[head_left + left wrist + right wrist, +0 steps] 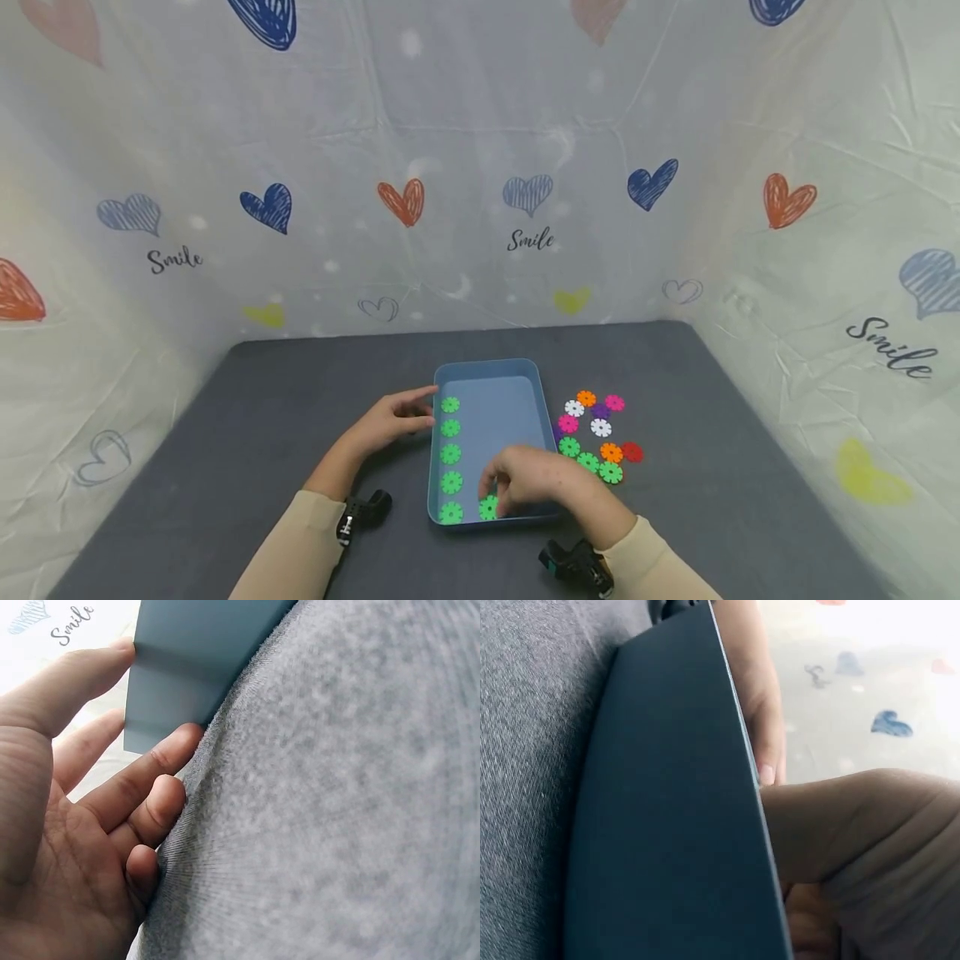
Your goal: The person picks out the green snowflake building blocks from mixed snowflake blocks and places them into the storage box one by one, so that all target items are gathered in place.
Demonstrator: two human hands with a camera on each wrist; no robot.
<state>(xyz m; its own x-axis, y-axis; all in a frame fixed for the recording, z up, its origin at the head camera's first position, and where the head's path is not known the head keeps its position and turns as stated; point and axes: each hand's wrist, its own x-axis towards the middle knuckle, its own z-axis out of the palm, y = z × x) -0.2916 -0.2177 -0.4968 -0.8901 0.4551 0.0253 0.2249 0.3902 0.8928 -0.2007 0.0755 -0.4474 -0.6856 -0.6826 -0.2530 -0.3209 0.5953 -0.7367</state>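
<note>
**A Light Touch and a Pinch**

The right hand [528, 477] pinches a green disc [488, 509] inside the blue tray [491, 392] at its near edge, seemingly for exact placement. The left hand [386, 423], fingers loosely extended, touches the tray's left edge, likely to steady it. Along that edge run five green discs [451, 454], spaced apart. Past the right edge, mixed discs [601, 427] lie on the counter [300, 417], probably for easy reach.

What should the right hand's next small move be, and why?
Probably have the right hand release the green disc and lift away: that disc appears to lie in the tray, level with the nearest left-side disc, and the left hand touches the tray's side.
</note>
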